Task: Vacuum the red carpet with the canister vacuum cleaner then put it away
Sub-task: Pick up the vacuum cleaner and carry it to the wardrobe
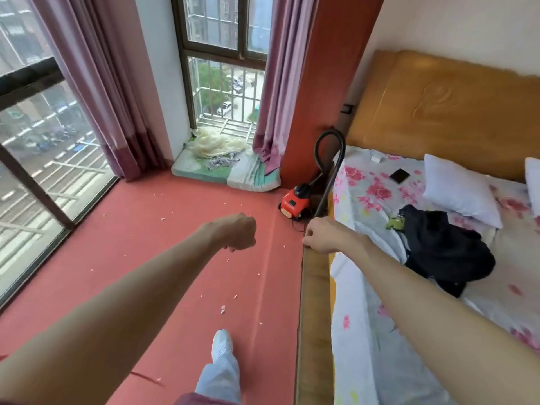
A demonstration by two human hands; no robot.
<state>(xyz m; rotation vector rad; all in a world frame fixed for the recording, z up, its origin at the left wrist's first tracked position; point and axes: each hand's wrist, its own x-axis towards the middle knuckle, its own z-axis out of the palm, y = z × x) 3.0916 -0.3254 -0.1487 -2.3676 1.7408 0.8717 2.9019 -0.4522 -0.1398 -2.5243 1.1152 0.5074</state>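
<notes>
The red carpet (181, 229) covers the floor between the windows and the bed, with small pale scraps scattered on it. A red canister vacuum cleaner (295, 204) sits in the far corner by the bed. Its black hose (320, 141) loops upward, and the black wand (328, 185) leans along the bed's corner. My right hand (320, 238) hovers over the bed's wooden side rail (314, 287), fingers curled downward, right where the wand's lower end disappears; contact cannot be made out. My left hand (238, 232) is held out over the carpet, loosely curled and holding nothing.
The bed (409, 229) fills the right side, with a flowered sheet, a dark garment (444, 249), a pillow and a phone. A folded mat with cloths (225, 168) lies under the far window. Purple curtains hang at both windows. My white shoe (222, 346) steps on the carpet.
</notes>
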